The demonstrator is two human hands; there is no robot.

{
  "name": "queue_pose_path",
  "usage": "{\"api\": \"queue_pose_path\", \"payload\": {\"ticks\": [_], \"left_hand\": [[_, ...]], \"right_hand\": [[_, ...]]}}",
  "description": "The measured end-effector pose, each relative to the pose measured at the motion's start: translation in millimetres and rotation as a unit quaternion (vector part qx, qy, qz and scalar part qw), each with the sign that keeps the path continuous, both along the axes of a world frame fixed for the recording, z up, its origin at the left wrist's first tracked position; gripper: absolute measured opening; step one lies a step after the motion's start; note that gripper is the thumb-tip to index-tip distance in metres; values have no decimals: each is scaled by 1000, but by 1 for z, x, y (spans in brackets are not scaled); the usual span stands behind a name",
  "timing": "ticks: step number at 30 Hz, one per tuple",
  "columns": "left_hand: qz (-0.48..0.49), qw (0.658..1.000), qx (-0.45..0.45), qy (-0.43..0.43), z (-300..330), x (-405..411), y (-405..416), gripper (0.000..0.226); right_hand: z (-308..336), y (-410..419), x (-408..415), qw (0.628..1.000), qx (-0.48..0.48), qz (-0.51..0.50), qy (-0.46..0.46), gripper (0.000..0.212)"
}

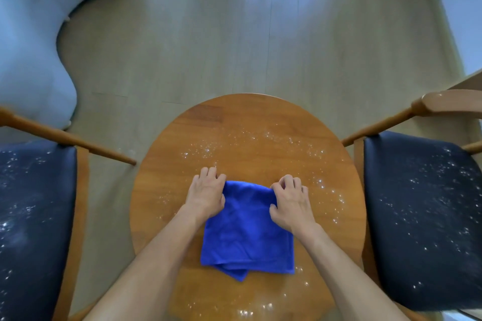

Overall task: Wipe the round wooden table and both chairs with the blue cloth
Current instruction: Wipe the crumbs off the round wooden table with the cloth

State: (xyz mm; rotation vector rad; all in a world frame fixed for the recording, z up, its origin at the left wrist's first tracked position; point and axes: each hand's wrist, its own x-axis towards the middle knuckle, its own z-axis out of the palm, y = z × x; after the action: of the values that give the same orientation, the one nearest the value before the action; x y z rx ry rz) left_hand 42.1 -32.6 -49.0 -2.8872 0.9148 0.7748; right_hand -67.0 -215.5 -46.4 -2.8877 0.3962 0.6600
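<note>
My left hand (206, 194) and right hand (290, 203) each pinch a far corner of the blue cloth (247, 229), which lies folded on the round wooden table (245, 122), near its middle. I think the white crumbs (260, 138) could be pushed over the edge to the floor (234, 34), because the table is small. The chair seats (417, 203) also carry specks, and a cloth already loaded could smear them.

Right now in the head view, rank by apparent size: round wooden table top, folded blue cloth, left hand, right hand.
1. Round wooden table top, largest by far.
2. Folded blue cloth, lying on it.
3. Left hand and right hand: they look alike, each gripping a far corner of the cloth, so no ranking between them.
</note>
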Motion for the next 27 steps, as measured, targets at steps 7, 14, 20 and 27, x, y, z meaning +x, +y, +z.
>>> {"api": "queue_pose_path", "payload": {"ticks": [7, 14, 20, 27], "left_hand": [[45, 991, -88, 85, 18, -2, 3, 12], [78, 977, -195, 24, 42, 16, -3, 11], [-61, 956, -256, -128, 61, -8, 18, 20], [-162, 972, -158, -61, 41, -52, 60, 35]], "right_hand": [[11, -3, -4, 994, 100, -38, -4, 19], [35, -16, 15, 981, 127, -76, -126, 31], [52, -9, -10, 961, 65, -3, -271, 40], [36, 6, -70, 974, 86, 97, -184, 32]]}}
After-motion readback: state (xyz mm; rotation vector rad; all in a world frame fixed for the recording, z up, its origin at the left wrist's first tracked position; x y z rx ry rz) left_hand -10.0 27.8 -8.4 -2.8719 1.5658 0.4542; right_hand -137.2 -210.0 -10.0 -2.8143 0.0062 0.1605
